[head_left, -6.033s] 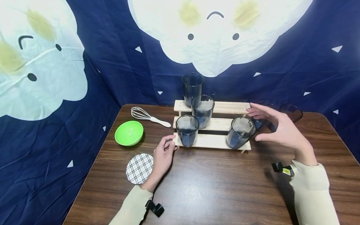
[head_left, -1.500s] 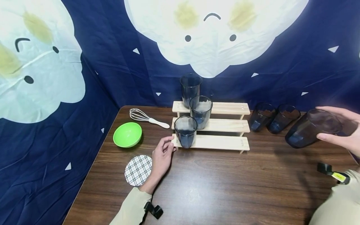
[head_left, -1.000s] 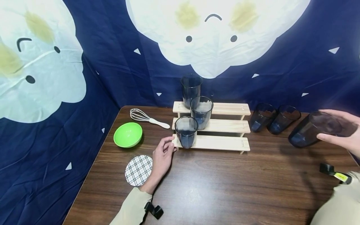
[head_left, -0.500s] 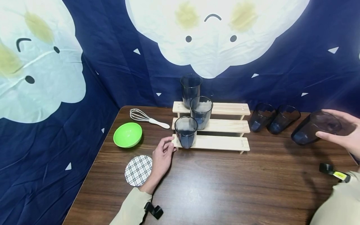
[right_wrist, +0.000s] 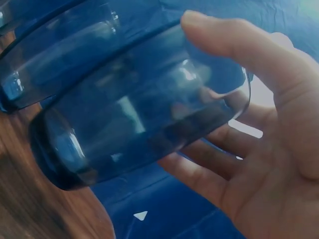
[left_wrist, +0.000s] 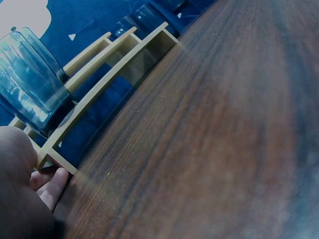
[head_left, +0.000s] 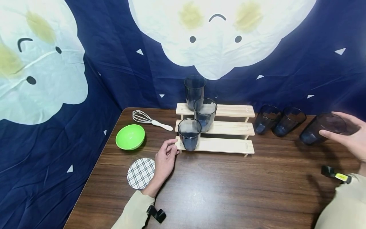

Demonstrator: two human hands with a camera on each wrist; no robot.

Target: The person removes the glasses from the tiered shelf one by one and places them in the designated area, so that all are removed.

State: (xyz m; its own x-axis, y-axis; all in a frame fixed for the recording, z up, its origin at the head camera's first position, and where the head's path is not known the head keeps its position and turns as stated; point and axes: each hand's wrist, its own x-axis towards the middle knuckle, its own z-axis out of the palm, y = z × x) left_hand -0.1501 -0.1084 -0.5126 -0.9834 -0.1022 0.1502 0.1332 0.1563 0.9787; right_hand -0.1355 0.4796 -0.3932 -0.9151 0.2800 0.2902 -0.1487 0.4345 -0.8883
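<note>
My right hand (head_left: 354, 136) grips a smoky dark drinking glass (head_left: 311, 132) at the far right, thumb on the near side and fingers behind. In the right wrist view the held glass (right_wrist: 119, 114) tilts, its base close by the wooden tabletop. Two like glasses, one (head_left: 267, 119) and another (head_left: 288, 121), stand just left of it. My left hand (head_left: 166, 160) pinches the left end of a three-tier wooden rack (head_left: 223, 144); some fingertips reach under the lowest shelf. Each tier carries one glass at its left: front (head_left: 189, 135), middle (head_left: 205, 115), back (head_left: 194, 92).
Left of the rack lie a white whisk (head_left: 151, 121), a green bowl (head_left: 130, 137) and a round checked mat (head_left: 140, 173), partly behind the left forearm. A blue cloth (head_left: 120, 63) with white cloud prints hangs along the table's back and left edges.
Since the oldest frame, my right hand has carried the glass from the lowest shelf's right end to the far right. Lately it shifts slightly further right and back. My left hand stays put.
</note>
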